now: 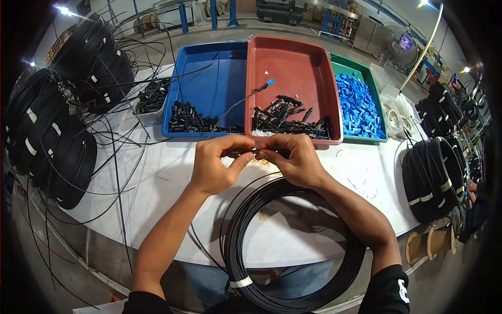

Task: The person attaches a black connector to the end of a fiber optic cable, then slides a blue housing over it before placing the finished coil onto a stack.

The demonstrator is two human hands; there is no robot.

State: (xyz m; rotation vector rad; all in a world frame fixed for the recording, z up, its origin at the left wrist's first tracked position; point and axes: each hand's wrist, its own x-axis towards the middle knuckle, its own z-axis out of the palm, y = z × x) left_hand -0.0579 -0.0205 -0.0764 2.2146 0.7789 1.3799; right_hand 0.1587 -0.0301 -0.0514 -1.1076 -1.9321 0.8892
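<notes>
My left hand [219, 162] and my right hand [294, 159] meet in front of the red tray, fingertips pinched close together. Between them is a thin black cable end [254, 152], mostly covered by the fingers. From behind my left hand a black cable rises to a connector with a blue tip [269, 83] over the red tray. Below my hands, a large coil of black cable [236, 238], bound with white tape [241, 282], lies on the table edge and hangs over my lap.
A blue tray [209, 57] holds small black parts; a red tray [290, 57] holds black connectors. Blue pieces [358, 107] fill a green tray [384, 137]. Black cable coils [97, 68] stack at the left, with loose cables trailing across the white table [167, 172]. More coils [434, 172] stand right.
</notes>
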